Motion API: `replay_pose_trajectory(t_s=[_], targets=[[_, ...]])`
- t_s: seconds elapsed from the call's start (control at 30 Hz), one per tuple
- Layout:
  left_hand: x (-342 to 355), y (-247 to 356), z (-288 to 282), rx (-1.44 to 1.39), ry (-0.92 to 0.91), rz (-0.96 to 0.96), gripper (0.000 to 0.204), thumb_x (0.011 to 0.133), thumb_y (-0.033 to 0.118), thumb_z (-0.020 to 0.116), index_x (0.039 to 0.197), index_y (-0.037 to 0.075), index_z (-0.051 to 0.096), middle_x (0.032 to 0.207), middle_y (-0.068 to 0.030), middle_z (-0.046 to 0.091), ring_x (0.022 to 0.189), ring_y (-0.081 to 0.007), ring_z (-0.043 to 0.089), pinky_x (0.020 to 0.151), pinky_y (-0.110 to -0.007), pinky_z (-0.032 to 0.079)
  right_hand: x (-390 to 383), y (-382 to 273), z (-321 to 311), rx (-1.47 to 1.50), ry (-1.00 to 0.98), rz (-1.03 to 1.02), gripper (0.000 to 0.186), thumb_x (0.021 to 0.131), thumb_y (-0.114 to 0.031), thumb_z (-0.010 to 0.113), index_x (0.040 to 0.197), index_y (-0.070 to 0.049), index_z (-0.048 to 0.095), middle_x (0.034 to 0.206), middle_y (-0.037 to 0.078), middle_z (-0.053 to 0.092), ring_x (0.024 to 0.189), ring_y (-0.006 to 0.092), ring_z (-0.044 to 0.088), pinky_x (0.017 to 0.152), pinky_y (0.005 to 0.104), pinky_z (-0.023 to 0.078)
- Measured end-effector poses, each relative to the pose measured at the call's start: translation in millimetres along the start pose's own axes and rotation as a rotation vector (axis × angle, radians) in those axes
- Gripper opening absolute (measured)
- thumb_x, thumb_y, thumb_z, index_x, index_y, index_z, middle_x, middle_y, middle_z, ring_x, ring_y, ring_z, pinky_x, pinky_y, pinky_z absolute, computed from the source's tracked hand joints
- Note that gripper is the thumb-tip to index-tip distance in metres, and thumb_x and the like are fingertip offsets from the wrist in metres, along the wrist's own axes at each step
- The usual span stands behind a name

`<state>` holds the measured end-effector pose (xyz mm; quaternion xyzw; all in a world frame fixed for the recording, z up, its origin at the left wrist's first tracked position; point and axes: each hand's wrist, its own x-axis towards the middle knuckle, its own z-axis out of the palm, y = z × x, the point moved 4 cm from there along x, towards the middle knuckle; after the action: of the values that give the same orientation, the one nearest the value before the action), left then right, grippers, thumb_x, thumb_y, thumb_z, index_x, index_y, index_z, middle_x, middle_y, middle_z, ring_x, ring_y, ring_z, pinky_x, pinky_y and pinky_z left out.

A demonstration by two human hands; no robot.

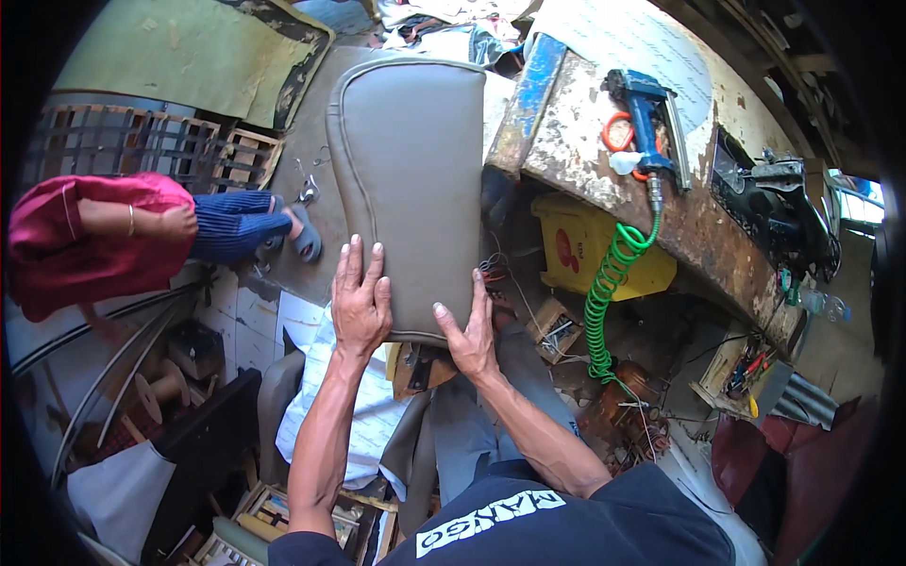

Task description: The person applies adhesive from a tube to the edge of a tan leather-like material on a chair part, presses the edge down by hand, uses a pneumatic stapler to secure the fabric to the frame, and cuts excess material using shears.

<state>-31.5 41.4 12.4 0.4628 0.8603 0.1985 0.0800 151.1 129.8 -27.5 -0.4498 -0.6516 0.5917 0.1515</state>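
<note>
A grey-brown upholstered cushion (415, 179) with piped seams stretches away in front of me, its near end close to my body. My left hand (361, 302) lies on its left edge near that end, fingers stretched forward and thumb toward the middle. Against the near right corner rests my right hand (472, 341), thumb and fingers spread apart, with the fingers along the right side. Neither hand is closed round anything. Whatever supports the cushion is mostly hidden under it; a piece of wood (422, 370) shows below its near edge.
On the worn workbench (590, 174) at right lies a blue staple gun (645, 118) with a coiled green air hose (604, 302). A yellow crate (576, 241) stands beneath. A sewing machine (779, 189) is farther right. At left is another person (104, 231) in pink.
</note>
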Motion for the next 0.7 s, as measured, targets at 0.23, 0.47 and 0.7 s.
replay_pose_trajectory(t_s=[0.23,0.47,0.7], targets=[[-9,9,-3,0.004,0.141,0.066,0.058,0.1,0.011,0.049,0.157,0.005,0.042,0.165,-0.0265,0.03,0.15,-0.0452,0.033,0.123,-0.051,0.027,27,104,-39,0.113,0.127,0.231,0.066,0.101,-0.033,0.065,0.153,-0.001,0.039,0.135,0.023,0.053,0.12,0.0318,0.061,0.103,0.0415,0.05],[-11,3,-8,0.01,0.182,-0.035,0.059,0.099,0.009,0.048,0.157,0.002,0.04,0.164,-0.0267,0.032,0.151,-0.0445,0.031,0.124,-0.05,0.026,27,86,-64,-0.048,0.091,0.27,0.05,0.106,-0.03,0.058,0.144,0.0,0.049,0.123,0.017,0.059,0.11,0.0249,0.066,0.095,0.0379,0.054],[-27,-15,6,-0.29,0.322,-0.496,0.05,0.105,0.016,0.046,0.151,-0.006,0.045,0.159,-0.0262,0.041,0.146,-0.0418,0.042,0.121,-0.045,0.033,59,60,-41,0.103,-0.094,0.255,0.06,0.104,-0.04,0.059,0.148,-0.001,0.047,0.134,0.018,0.061,0.118,0.0266,0.065,0.102,0.0378,0.05]])
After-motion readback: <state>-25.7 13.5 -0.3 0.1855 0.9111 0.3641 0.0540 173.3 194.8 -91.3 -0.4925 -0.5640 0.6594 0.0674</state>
